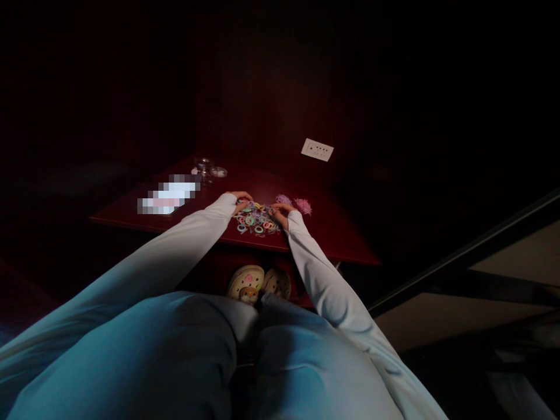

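Note:
A pile of small coloured rings (259,229), which look like hair ties, lies near the front edge of the dark red table (321,239). Pastel green, pink, yellow and grey show among them, with some thin clip-like pieces at the front. My left hand (240,198) rests at the pile's left side, its fingers apart and curved over it. On the opposite side my right hand (282,213) reaches in, thumb and fingers apart. Both sets of fingertips touch the pile and are partly lost in it. Just beyond my right hand lie a fluffy purple bunch (283,199) and a pink one (303,206).
A bright, blurred-out flat object (170,195) lies on the table's left. Behind it stands a clear container (203,165), with a round clear piece (219,172) beside it. A white socket panel (317,150) is on the back wall. Pale clogs (245,281) show below the table edge.

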Demonstrator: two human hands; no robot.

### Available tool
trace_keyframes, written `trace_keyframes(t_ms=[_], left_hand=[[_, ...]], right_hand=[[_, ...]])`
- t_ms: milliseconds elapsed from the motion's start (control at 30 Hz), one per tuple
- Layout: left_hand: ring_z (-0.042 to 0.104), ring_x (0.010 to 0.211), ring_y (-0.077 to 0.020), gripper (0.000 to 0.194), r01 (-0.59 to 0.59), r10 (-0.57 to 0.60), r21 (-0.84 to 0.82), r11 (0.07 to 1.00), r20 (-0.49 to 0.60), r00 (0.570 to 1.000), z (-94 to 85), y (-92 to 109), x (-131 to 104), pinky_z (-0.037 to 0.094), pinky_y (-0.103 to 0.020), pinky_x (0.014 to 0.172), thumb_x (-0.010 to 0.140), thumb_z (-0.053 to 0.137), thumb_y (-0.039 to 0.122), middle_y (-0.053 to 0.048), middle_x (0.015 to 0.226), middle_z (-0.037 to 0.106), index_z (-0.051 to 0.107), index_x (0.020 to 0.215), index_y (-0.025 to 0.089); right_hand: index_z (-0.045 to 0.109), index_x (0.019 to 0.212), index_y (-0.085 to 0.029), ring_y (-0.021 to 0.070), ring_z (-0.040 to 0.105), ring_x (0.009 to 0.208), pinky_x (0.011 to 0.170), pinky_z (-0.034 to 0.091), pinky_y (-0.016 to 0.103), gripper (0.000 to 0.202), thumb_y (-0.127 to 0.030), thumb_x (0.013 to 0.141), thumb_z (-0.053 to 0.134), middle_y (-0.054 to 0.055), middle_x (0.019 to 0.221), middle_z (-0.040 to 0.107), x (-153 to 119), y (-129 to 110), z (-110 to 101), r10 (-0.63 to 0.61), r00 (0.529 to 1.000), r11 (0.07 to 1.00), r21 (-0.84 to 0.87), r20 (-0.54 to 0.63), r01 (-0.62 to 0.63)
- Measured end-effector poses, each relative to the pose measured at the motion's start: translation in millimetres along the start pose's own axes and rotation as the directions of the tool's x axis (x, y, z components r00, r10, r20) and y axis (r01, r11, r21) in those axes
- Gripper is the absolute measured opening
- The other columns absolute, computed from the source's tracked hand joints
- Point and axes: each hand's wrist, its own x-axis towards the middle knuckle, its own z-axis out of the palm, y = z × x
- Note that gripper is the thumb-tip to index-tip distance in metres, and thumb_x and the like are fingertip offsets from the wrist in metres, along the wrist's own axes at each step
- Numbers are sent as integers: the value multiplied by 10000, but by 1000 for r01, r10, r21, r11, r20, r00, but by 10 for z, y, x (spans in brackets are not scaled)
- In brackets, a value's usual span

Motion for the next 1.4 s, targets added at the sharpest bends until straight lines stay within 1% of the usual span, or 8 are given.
trace_keyframes(t_ms=[133, 267, 367, 533, 767, 967, 1167, 1400], left_hand=[[608, 705, -167, 404, 9, -10, -42, 999, -19, 1000, 0, 15, -18, 490, -243, 673, 781, 595, 471, -38, 825, 761, 789, 989, 184], [620, 686, -172, 388, 45, -49, -94, 995, -37, 998, -7, 59, -32, 491, -239, 633, 785, 607, 474, -44, 808, 752, 789, 969, 186], [597, 631, -157, 390, 65, -70, -122, 990, -39, 997, -25, 98, -34, 470, -227, 572, 775, 616, 463, -48, 795, 753, 797, 963, 174], [584, 632, -143, 370, 46, -61, -156, 987, -92, 994, -44, 132, -29, 430, -209, 540, 771, 629, 468, -59, 799, 768, 796, 918, 173], [658, 726, -188, 445, 75, -105, -253, 965, -109, 988, 4, 62, 23, 500, -258, 626, 772, 660, 548, -110, 853, 775, 769, 924, 144], [655, 719, -184, 438, 70, -120, -308, 949, -148, 982, 27, 13, 76, 508, -272, 654, 768, 683, 583, -100, 819, 768, 744, 883, 165], [635, 665, -167, 441, 57, -81, -241, 969, -94, 992, 12, 114, 21, 473, -248, 591, 769, 699, 579, -81, 804, 773, 777, 897, 164], [530, 576, -130, 393, 48, -48, -148, 988, 5, 999, -99, 297, -62, 416, -230, 537, 748, 717, 530, -8, 664, 698, 806, 878, 169]], right_hand=[[806, 978, -217, 208, 679, 898, 860, 555, 333, 380, -557, 819, 745, 60, 977, 754, -57, -88, 16, -82, 994, 988, -122, 66, 89], [817, 1003, -246, 220, 669, 1069, 1051, 495, 366, 246, -409, 901, 662, 63, 1109, 756, -155, -217, -14, -229, 962, 927, -266, 151, 263], [815, 1052, -245, 226, 648, 1134, 1102, 463, 377, 271, -325, 939, 581, 70, 1159, 747, -194, -288, -49, -270, 947, 903, -295, 175, 312], [816, 1073, -239, 253, 630, 1149, 1124, 435, 409, 290, -299, 949, 561, 77, 1133, 751, -159, -300, -67, -267, 952, 896, -325, 150, 302], [808, 1084, -204, 257, 623, 1113, 1079, 431, 401, 301, -317, 978, 551, 105, 1121, 741, -121, -250, -55, -266, 957, 894, -341, 114, 289], [809, 1061, -226, 249, 616, 1090, 1061, 437, 386, 265, -327, 976, 579, 80, 1095, 751, -104, -243, -43, -240, 968, 897, -365, 72, 250], [791, 1139, -266, 261, 609, 1082, 1032, 450, 395, 272, -418, 993, 619, 77, 1118, 745, -128, -366, 17, -228, 971, 860, -454, 68, 234], [778, 1103, -266, 273, 591, 1135, 1035, 445, 393, 300, -487, 1023, 591, 90, 1135, 723, -157, -499, 139, -261, 963, 806, -531, 75, 260]])
